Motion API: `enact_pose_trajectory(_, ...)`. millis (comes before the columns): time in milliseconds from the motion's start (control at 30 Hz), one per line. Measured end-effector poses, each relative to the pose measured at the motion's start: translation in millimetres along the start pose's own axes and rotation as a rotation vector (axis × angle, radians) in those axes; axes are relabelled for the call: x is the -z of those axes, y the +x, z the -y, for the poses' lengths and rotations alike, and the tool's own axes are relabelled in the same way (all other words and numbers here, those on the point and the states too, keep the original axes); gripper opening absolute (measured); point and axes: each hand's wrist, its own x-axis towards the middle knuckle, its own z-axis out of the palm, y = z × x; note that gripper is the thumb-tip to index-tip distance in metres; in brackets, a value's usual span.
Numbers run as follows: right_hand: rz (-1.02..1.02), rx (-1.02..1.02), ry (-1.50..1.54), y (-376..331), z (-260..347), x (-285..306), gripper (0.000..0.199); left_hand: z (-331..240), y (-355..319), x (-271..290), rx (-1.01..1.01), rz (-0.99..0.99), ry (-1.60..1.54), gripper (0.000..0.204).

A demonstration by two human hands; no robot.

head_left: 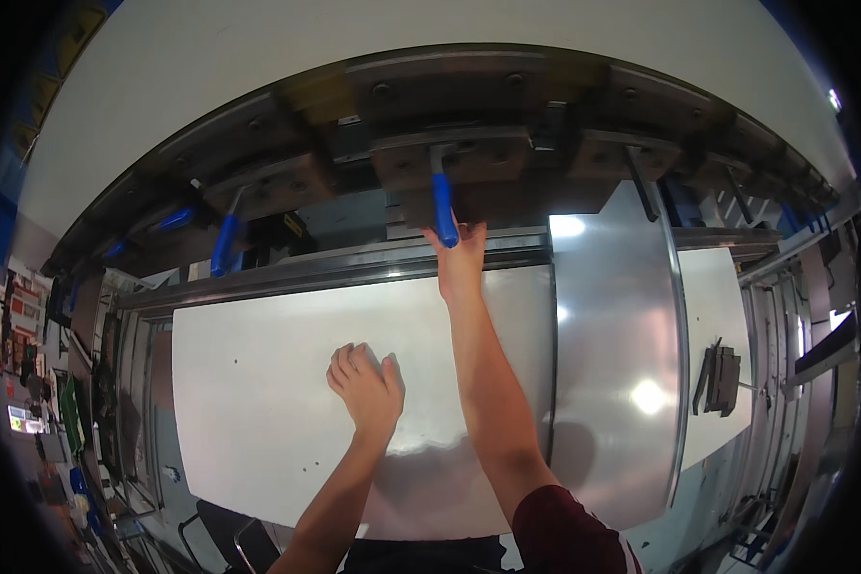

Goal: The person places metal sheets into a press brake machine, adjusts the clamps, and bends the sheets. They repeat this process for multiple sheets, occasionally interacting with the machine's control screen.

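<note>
My left hand lies flat on a white panel, palm down with its fingers out and nothing in them. Stretched forward, my right hand is up at the lower edge of a dark metal block under the machine beam. Its fingers are closed at that edge, partly hidden. A blue-gripped lever hangs down in front of this hand and covers part of it.
The dark machine beam curves across the far side with clamps, another blue lever and a black lever. Right of the white panel lies a shiny metal sheet. Dark metal pieces rest on a white surface at right.
</note>
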Motion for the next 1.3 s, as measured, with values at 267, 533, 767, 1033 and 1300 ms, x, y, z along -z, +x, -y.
enact_pose_trajectory(267, -0.165, 0.044, 0.111, 21, 63, 42, 0.079, 0, -2, -4, -0.038, -0.023, 0.017, 0.049)
enact_pose_trajectory(533, 0.088, 0.114, 0.048, 51, 103, 74, 0.073, -6, -2, -3, -0.009, 0.009, 0.029, 0.048)
enact_pose_trajectory(767, 0.057, 0.128, 0.030, 60, 97, 71, 0.077, -5, -3, -5, -0.003, 0.030, 0.008, 0.045)
enact_pose_trajectory(1033, 0.169, 0.124, 0.309, 48, 104, 68, 0.081, -199, 140, 31, -0.951, -0.087, -0.779, 0.047)
enact_pose_trajectory(1300, -0.105, 0.123, -0.023, 49, 101, 62, 0.072, -394, 212, 22, -1.224, -0.533, 0.114, 0.070)
